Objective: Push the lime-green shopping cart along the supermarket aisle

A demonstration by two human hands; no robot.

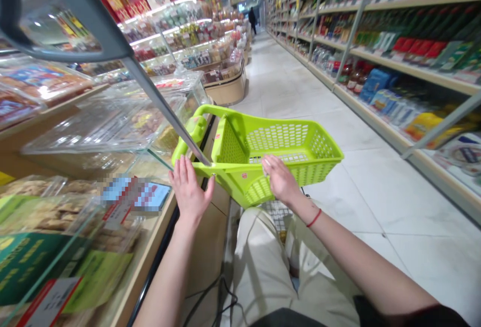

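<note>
A bright green shopping cart [278,126] with a perforated upper basket stands sideways before my knees. My left hand [190,192] lies on the cart's green frame near its handle end, fingers stretched out and thumb apart, holding nothing. At the near rim of the basket is my right hand [281,179], its fingers curled over the green edge. A red string circles my right wrist. From the frame a grey metal pole [165,109] slants up to the left, ending in a grey plastic loop [86,51]. No goods show in the upper basket.
Bins of packaged food [63,212] with a glass edge border my left side. Shelves of goods [406,61] line the right. A tiled aisle [278,76] runs ahead, with a person [252,20] in dark clothes far off. Black cables [225,292] hang beside my left leg.
</note>
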